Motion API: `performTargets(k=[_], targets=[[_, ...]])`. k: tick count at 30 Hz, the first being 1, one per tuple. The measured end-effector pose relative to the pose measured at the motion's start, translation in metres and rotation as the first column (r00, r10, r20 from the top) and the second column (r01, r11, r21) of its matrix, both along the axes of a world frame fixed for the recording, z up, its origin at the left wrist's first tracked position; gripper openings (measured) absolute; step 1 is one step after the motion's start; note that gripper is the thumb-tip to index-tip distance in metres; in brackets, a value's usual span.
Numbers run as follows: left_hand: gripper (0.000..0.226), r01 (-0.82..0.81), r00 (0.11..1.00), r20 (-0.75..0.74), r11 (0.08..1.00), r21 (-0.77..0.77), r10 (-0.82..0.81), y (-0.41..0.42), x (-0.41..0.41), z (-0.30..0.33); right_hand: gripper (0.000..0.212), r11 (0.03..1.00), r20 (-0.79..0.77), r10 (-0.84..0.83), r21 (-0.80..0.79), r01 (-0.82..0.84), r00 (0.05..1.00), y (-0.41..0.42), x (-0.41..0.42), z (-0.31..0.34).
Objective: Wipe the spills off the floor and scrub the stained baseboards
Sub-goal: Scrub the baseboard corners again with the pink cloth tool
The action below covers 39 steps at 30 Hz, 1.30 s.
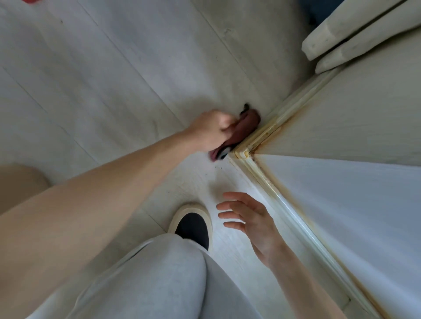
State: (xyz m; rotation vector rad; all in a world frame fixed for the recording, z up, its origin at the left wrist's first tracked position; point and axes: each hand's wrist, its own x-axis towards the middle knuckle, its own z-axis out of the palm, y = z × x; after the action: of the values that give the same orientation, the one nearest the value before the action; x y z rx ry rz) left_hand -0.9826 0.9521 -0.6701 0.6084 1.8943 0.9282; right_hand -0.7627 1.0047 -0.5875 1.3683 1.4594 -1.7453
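My left hand [211,128] grips a dark maroon cloth [245,127] and holds it against the white baseboard [268,131] at an outer wall corner. Rusty brown stains run along the baseboard's top edge on both sides of the corner. A few dark specks lie on the pale floor [118,75] just below the cloth. My right hand [250,218] hovers lower down, above the floor and near the baseboard, fingers spread and holding nothing.
My foot in a dark shoe with a cream sole [192,224] stands on the floor below the corner, with a grey trouser leg [159,280] over it. Cream door trim [355,34] runs at the upper right. A red object [32,1] peeks in at the top left.
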Motion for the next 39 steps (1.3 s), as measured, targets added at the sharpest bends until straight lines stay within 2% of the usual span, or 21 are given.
performTargets(k=[1,3,7,11,17,23,28,31,34,39], targets=[[0.028,0.045,0.999,-0.017,0.999,-0.007,-0.045,-0.014,0.001,0.003,0.027,1.0,0.007,-0.014,-0.002,0.014,1.0,0.0,-0.001,0.0],[0.034,0.029,1.0,-0.011,0.999,0.013,-0.029,-0.016,-0.01,0.003,0.027,1.0,0.023,-0.009,-0.017,0.01,1.0,-0.004,-0.003,-0.002],[0.042,-0.044,0.985,-0.156,0.982,0.184,0.073,0.049,-0.04,0.013,0.028,1.0,-0.015,0.014,-0.016,-0.014,1.0,-0.001,-0.007,-0.004],[0.057,0.092,0.986,-0.155,0.972,0.216,-0.059,0.091,-0.034,0.012,0.027,1.0,-0.013,0.008,-0.01,-0.008,1.0,0.006,-0.002,-0.008],[0.044,-0.032,0.984,-0.164,0.969,0.244,0.074,-0.001,0.019,0.001,0.026,0.998,0.023,0.048,-0.032,-0.048,0.999,0.008,0.007,-0.01],[0.05,-0.033,0.988,-0.13,0.936,0.35,0.083,0.087,-0.004,0.02,0.026,0.997,0.013,0.077,-0.004,-0.076,0.997,0.014,0.001,-0.007],[0.049,-0.069,0.988,-0.109,0.951,0.303,0.106,0.0,0.029,0.016,0.027,0.999,0.03,0.042,-0.006,-0.042,0.999,0.014,0.002,-0.005],[0.044,-0.019,0.992,-0.109,0.943,0.332,0.058,0.03,0.013,0.02,0.026,0.996,0.03,0.077,-0.048,-0.075,0.997,0.002,-0.002,-0.004],[0.029,-0.015,0.999,-0.028,0.942,0.334,0.026,0.065,-0.002,0.03,0.026,0.995,0.007,0.084,-0.044,-0.084,0.996,0.002,-0.003,-0.001],[0.023,-0.033,0.98,-0.17,0.931,0.364,0.101,0.025,0.019,0.026,0.027,0.999,0.008,0.042,-0.022,-0.042,0.999,0.011,0.0,0.002]])
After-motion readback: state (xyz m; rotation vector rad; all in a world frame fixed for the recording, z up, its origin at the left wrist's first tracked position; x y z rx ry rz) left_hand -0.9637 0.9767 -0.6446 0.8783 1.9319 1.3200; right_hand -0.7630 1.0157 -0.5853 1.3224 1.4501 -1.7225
